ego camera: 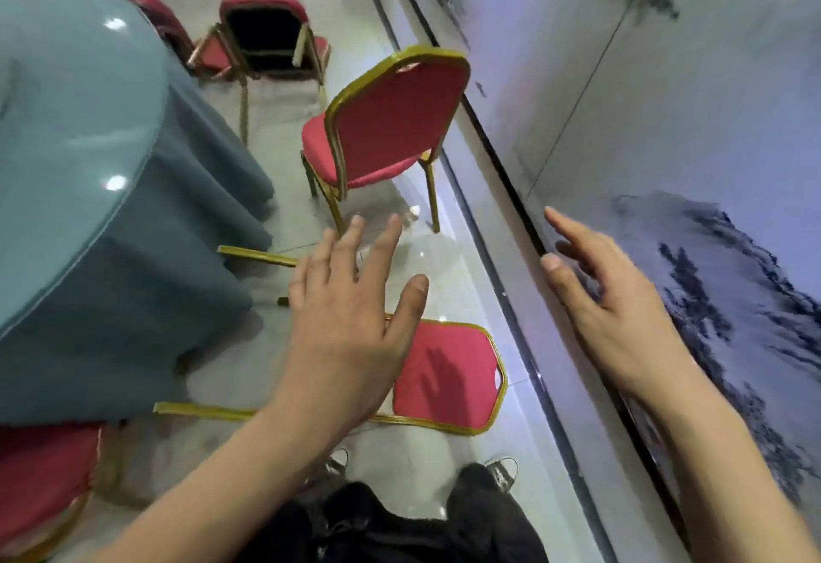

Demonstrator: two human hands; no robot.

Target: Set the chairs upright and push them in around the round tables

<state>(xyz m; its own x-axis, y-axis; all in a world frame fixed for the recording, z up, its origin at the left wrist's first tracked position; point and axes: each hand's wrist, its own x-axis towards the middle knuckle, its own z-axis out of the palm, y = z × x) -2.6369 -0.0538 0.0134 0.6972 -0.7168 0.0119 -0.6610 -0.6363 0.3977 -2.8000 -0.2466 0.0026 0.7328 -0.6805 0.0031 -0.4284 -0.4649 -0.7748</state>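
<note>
Red cloth chair on gilt metal frame, glossy tabletop, polished floor

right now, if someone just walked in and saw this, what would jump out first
Two open hands, the left hand and the right hand, reach out in the foreground, holding nothing. Below the left one a red chair lies tipped over on the floor beside the teal-clothed round table. Further on, an upright chair stands by the wall, and beyond it another chair lies overturned with its dark underside showing.
</note>
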